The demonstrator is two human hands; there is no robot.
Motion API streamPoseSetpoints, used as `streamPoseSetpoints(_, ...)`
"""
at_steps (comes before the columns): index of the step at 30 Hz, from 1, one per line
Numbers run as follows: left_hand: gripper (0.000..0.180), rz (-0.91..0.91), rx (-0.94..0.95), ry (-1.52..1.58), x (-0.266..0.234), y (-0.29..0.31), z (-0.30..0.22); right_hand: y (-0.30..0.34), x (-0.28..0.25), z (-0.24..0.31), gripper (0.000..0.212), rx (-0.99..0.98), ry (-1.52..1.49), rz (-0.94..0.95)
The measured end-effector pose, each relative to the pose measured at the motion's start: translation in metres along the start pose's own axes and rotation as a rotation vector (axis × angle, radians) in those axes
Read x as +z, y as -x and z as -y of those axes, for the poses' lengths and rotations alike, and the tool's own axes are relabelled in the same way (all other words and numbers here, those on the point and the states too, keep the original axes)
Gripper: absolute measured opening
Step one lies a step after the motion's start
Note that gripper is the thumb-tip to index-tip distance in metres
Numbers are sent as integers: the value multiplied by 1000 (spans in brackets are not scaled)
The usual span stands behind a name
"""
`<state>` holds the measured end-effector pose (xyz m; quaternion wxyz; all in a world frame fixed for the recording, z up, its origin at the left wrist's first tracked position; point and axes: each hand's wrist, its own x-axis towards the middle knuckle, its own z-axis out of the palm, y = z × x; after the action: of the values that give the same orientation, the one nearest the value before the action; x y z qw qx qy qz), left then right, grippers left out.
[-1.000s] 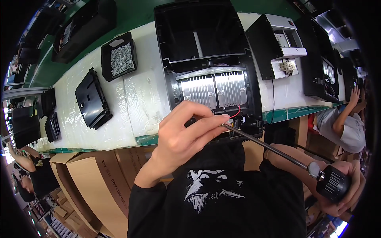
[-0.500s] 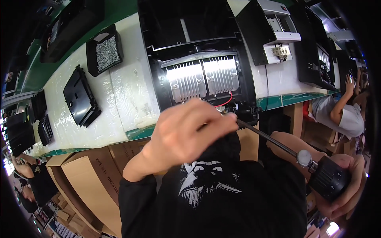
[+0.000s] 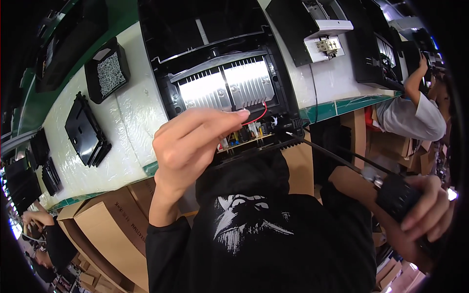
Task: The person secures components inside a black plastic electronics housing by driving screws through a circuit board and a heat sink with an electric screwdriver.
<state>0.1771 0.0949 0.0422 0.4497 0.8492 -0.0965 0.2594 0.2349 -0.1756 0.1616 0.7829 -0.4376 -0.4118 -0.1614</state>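
My left hand (image 3: 195,141) is up over the near edge of the big black case (image 3: 220,73). My fingers are pressed close together and stretched out to the right, and the tips meet at the red wire (image 3: 259,115). It looks like I pinch the wire, but my own fingers hide the spot, so I cannot tell for sure.

The red wire curves up and to the right from my fingertips, just below the shiny ribbed metal plate (image 3: 227,88). Under it sits a little board with small parts (image 3: 246,136).

My right hand (image 3: 420,210) is far off, low on the right, curled tight around the black handle of the screwdriver (image 3: 398,195). Its long thin shaft (image 3: 332,156) runs up and to the left, and the tip lies just beside the right corner of the case, near the wire. So my left hand is the nearer one, and the tip points in from the right.

My left fingers cover part of the board (that blocks my view). A black tray of screws (image 3: 110,73) sits well apart on the left, with black lids (image 3: 85,132) near it on the white table (image 3: 132,127). Another person (image 3: 410,112) works at the far right.
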Motion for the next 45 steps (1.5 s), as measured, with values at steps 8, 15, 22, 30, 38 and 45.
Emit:
streamPoseSetpoints(8, 22, -30, -68, 10, 11, 10, 7, 23, 6, -52, 42, 159, 100, 300)
streamPoseSetpoints(15, 20, -29, -146, 87, 11, 8, 6, 29, 3, -65, 73, 341, 235, 558)
streamPoseSetpoints(22, 19, -65, -188, 50, 14, 11, 10, 38, -1, -75, 75, 354, 189, 582)
streamPoseSetpoints(30, 21, -68, -198, 28, 17, 9, 10, 36, -7, -84, 78, 353, 156, 622)
streamPoseSetpoints(38, 24, -110, -218, 80, 16, 9, 7, 33, -3, -91, 78, 305, 70, 590)
streamPoseSetpoints(45, 21, -137, -194, 159, 12, 14, 3, 24, 6, -71, 68, 317, 48, 277)
